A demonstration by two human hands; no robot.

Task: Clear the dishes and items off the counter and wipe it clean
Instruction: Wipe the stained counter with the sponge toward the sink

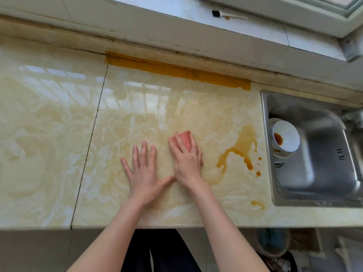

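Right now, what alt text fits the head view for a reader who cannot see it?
The right hand holds a pink sponge against the counter, the left hand flat beside it; a brown spill lies to their right, near bowls stacked in the sink.

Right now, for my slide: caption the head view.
Right hand holds sponge on counter near brown spill; left hand flat; bowls in sink.
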